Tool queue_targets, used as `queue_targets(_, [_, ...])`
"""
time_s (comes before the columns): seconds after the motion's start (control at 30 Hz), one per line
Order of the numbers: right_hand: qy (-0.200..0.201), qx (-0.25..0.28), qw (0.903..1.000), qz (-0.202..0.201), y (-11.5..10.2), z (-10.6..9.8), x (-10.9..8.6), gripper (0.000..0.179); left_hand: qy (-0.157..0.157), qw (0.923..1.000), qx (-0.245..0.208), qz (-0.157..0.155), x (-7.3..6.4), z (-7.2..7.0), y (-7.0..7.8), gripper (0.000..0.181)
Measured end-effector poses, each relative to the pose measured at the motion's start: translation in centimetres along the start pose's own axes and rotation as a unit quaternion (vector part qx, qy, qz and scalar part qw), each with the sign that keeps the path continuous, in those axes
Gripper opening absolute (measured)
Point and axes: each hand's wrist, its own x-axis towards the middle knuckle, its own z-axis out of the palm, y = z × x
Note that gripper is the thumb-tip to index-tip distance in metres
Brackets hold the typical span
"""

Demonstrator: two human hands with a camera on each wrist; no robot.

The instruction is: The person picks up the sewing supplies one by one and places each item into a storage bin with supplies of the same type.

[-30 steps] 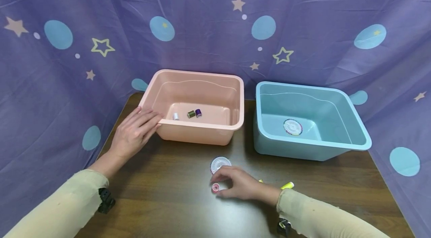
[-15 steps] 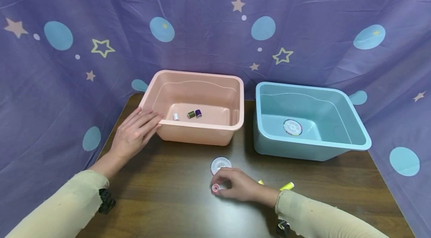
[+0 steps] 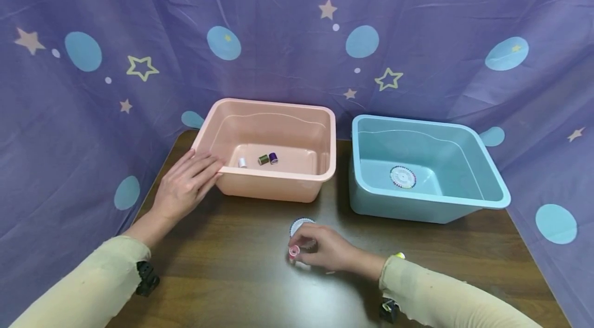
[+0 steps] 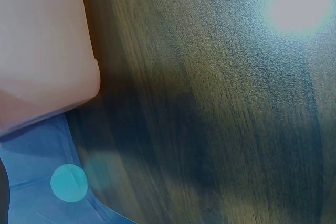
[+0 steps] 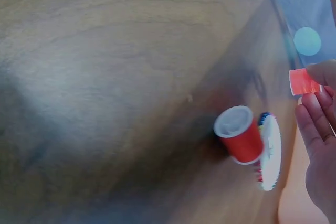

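Note:
My left hand (image 3: 187, 183) rests on the front left corner of the pink basin (image 3: 274, 174), fingers over its rim; the left wrist view shows only the basin's side (image 4: 47, 35) and the table. Between thumb and fingers, my right hand (image 3: 327, 249) pinches a pinkish-red thread spool (image 3: 294, 251), just above the table. The right wrist view shows this spool (image 5: 303, 82) in the fingertips. A second red spool (image 5: 241, 142) stands on the table there, beside a round white pin wheel (image 5: 271, 153). In the head view the hand partly covers the pin wheel (image 3: 300, 225).
White (image 3: 242, 163), green (image 3: 263, 160) and purple (image 3: 273, 158) spools lie inside the pink basin. A blue basin (image 3: 417, 209) on the right holds another pin wheel (image 3: 402, 177). Something yellow (image 3: 400, 255) is mostly hidden behind the right sleeve. A purple curtain (image 3: 287, 18) hangs behind the table.
My right hand has lifted the pinkish-red spool slightly off the table and moved a little away from me. The left hand stays on the basin rim.

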Motion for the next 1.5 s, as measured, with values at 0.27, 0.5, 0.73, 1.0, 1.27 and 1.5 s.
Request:
queue_targets(0.27, [0.011,0.011,0.9995,-0.027,-1.0,-1.6,1.2,0.027,-0.002,1.0,0.001,-0.005,-0.2,0.0,0.1,0.04])
queue_targets(0.5, [0.008,0.014,0.9998,-0.014,-2.6,-2.9,2.1,0.03,-0.004,1.0,-0.001,-0.008,-0.3,0.0,0.1,0.039])
queue_targets(0.73, [0.008,0.015,0.9999,-0.004,-4.1,-4.5,3.2,0.03,-0.003,1.0,-0.004,-0.007,-0.2,-0.1,0.1,0.038])
queue_targets(1.0, [0.017,0.014,0.9991,-0.036,-5.8,-6.1,4.5,0.029,-0.001,1.0,-0.003,-0.008,-0.1,0.0,0.0,0.037])
queue_targets(1.27, [0.039,0.012,0.9977,-0.054,-6.7,-7.7,5.5,0.027,0.001,1.0,-0.004,-0.008,-0.1,0.0,0.1,0.037])
queue_targets(1.5, [0.059,-0.002,0.9944,-0.088,-7.1,-8.8,6.0,0.024,-0.011,0.9999,0.001,-0.009,-0.1,-0.2,0.0,0.039])
